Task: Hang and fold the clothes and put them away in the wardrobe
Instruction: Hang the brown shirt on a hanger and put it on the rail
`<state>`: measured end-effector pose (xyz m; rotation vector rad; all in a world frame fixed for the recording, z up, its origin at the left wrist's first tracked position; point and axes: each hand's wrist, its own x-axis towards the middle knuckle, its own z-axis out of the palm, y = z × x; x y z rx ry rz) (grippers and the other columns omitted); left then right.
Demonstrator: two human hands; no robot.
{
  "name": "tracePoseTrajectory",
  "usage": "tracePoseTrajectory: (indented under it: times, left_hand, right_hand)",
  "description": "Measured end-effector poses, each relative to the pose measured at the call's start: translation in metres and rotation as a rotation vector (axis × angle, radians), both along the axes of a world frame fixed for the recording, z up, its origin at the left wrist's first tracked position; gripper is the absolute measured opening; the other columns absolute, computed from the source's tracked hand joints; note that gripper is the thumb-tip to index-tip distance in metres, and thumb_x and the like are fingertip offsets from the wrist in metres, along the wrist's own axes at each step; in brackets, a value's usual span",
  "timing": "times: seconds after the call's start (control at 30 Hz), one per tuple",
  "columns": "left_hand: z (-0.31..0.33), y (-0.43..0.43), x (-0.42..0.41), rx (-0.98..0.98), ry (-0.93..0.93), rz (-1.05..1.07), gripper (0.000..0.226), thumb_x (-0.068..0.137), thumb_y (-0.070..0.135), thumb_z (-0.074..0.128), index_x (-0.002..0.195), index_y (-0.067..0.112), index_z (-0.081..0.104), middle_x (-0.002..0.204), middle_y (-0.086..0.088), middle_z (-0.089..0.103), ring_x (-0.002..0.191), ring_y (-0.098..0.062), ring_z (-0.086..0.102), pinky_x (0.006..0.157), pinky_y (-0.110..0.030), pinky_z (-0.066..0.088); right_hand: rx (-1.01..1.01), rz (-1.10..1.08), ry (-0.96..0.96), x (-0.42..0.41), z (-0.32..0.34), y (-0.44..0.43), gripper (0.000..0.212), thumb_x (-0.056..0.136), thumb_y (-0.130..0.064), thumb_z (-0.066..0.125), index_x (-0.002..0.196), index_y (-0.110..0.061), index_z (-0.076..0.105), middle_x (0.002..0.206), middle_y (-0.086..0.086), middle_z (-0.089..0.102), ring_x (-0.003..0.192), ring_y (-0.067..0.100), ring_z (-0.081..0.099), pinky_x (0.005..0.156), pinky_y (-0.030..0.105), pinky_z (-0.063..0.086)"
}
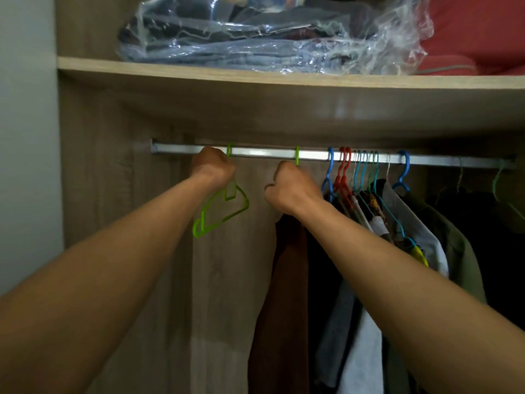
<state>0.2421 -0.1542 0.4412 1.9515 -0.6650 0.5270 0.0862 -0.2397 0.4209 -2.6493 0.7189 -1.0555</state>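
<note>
Our left hand (211,169) gripped empty lime-green plastic hanger (224,211); right hand (289,186) gripped second green hanger (297,156) holding brown cloth garment (284,280); tugging risked unhooking.

Shelf (284,78) above rail (270,153), bagged bundle (241,32) on shelf. Empty hanger (195,227) on rail at left, left hand (213,169) gripping it; second hanger (297,156) to its right, right hand (289,189) gripping it; packed clothes (397,237) further right.
</note>
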Motion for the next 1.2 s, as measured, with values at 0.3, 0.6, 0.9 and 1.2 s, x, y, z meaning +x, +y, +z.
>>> tracePoseTrajectory:
  times: [0.3, 0.6, 0.9, 1.2]
  left_hand:
    - [-0.02, 0.004, 0.054, 0.086, 0.181, -0.121, 0.029, 0.09, 0.017, 0.06, 0.102, -0.005, 0.073, 0.104, -0.026, 0.072, 0.089, -0.032, 0.071, 0.069, -0.037, 0.051]
    - [-0.016, -0.019, 0.072, 0.028, 0.286, -0.283, 0.025, 0.092, 0.023, 0.065, 0.115, 0.018, 0.073, 0.109, -0.003, 0.068, 0.081, -0.017, 0.058, 0.067, -0.028, 0.049]
    - [-0.015, -0.038, 0.075, -0.184, 0.302, -0.476, 0.01, 0.099, 0.028, 0.062, 0.108, 0.027, 0.065, 0.109, -0.001, 0.063, 0.097, -0.019, 0.058, 0.072, -0.03, 0.048]
    - [-0.005, -0.037, 0.055, -0.26, 0.317, -0.463, 0.011, 0.099, 0.019, 0.061, 0.103, 0.018, 0.071, 0.098, -0.009, 0.067, 0.08, -0.023, 0.065, 0.049, -0.028, 0.053]
  right_hand:
    - [0.314, 0.246, 0.091, 0.067, -0.012, 0.024, 0.024, 0.094, -0.023, 0.053, 0.084, -0.004, 0.064, 0.096, 0.02, 0.071, 0.086, 0.034, 0.07, 0.068, 0.038, 0.056]
    - [0.6, 0.372, 0.166, 0.084, -0.03, 0.02, 0.018, 0.097, -0.024, 0.059, 0.084, -0.013, 0.063, 0.079, 0.007, 0.064, 0.058, 0.013, 0.055, 0.053, 0.023, 0.044]
    - [0.712, 0.394, 0.154, 0.066, -0.023, 0.014, 0.016, 0.099, -0.006, 0.051, 0.086, -0.005, 0.06, 0.071, 0.007, 0.064, 0.052, 0.01, 0.052, 0.047, 0.018, 0.051]
    - [0.665, 0.393, 0.07, 0.04, -0.001, 0.022, 0.019, 0.096, -0.006, 0.052, 0.08, -0.008, 0.061, 0.066, 0.005, 0.062, 0.043, 0.007, 0.049, 0.039, 0.014, 0.044]
